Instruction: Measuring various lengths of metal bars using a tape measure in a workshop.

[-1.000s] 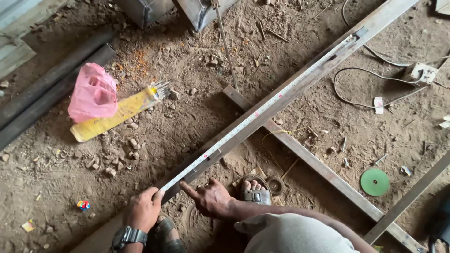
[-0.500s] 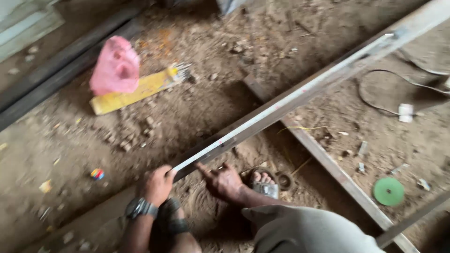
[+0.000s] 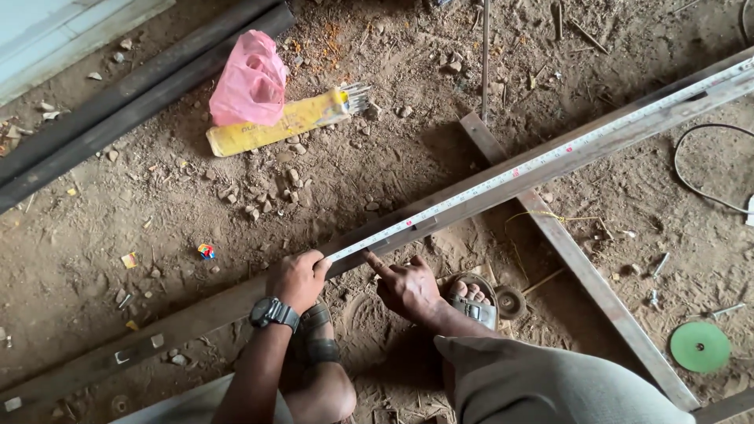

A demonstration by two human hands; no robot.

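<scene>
A long metal bar runs diagonally from lower left to upper right over the dirt ground. A white tape measure lies stretched along its top. My left hand, with a black wristwatch on the wrist, pinches the near end of the tape against the bar. My right hand rests just right of it, its index finger pointing at the tape and touching the bar.
A second metal bar crosses under the long one toward the lower right. A pink plastic bag and a yellow packet of welding rods lie up left by dark pipes. A green disc and black cable lie right.
The view has shifted, so the pink bag and bar now sit more to the right. Both hands stay on the tape and bar, my right index finger still pointing.
</scene>
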